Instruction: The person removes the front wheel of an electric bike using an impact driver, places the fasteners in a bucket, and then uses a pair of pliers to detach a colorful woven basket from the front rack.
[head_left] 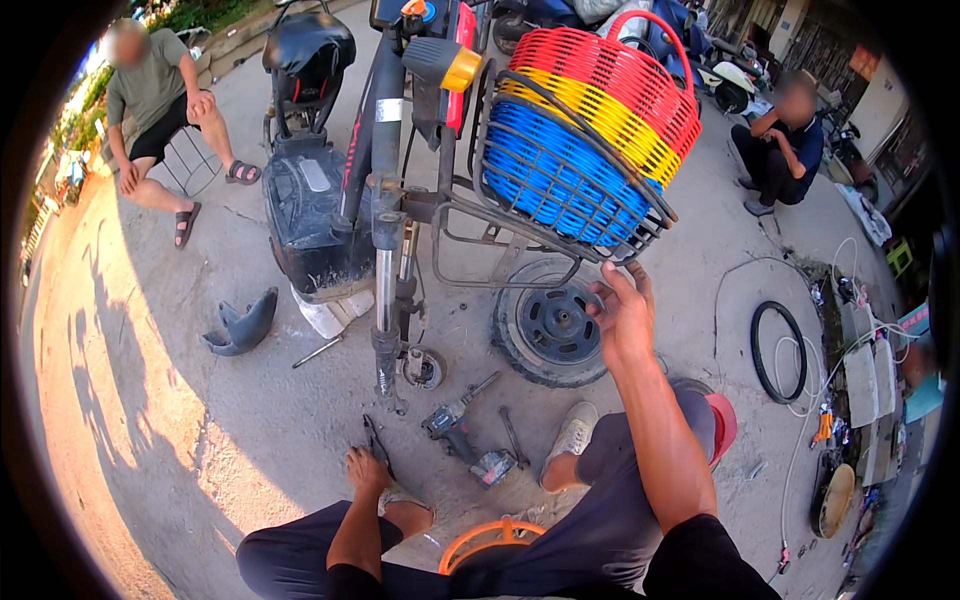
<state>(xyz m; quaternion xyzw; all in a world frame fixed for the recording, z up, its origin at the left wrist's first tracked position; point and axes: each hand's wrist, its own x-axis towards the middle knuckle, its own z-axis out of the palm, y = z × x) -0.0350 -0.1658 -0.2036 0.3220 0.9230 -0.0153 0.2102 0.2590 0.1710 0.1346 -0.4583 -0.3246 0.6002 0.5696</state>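
The right hand [628,320] is raised just beneath the lower edge of a black wire basket [661,207], its thumb and fingers loosely bent and apart; whether a fingertip touches the wire cannot be told. Inside that wire basket sits a woven basket [610,70] in red, yellow and blue bands, with a red handle.

The left hand [366,470] is low, at the near end of a dark plier-like tool [374,436] on the ground; how firmly its fingers close on it cannot be told.

Beside the wire basket stands an upright fork [386,270], its lower end bare. A wheel [548,320] lies flat on the concrete behind the right hand. Nearer the person are a small round part [424,368], a cordless power tool [470,445] and a wrench [513,437], the last two side by side. An orange stool [480,530] shows between the legs.

Farther left lies a curved dark panel [245,322]; farther right, a black tyre [756,345]. One person [150,85] sits at upper left, another [790,150] crouches at upper right.
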